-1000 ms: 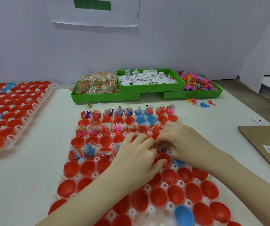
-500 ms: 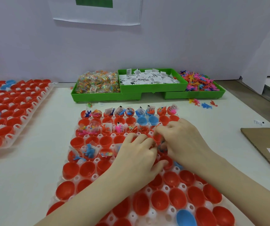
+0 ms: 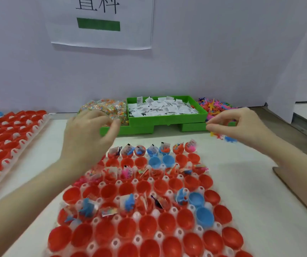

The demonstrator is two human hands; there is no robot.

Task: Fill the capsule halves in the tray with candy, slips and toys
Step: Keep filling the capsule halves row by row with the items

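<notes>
Left hand (image 3: 87, 134): fingers loosely curled, holding nothing visible, fingertips at the edge of the candy packets (image 3: 105, 109) in the left green bin (image 3: 112, 129). Right hand (image 3: 240, 125): thumb and forefinger drawn together near the toy bin (image 3: 193, 126); whether they pinch anything cannot be told. Half a second earlier both hands worked together over the middle of the tray (image 3: 160, 236); both have since lifted away to the bins. Capsule halves (image 3: 126, 229): far rows and a middle row filled, near rows empty. Slips (image 3: 162, 107) in the centre bin.

White table (image 3: 241, 182): capsule trays (image 3: 202, 189), bins (image 3: 167, 122).
</notes>
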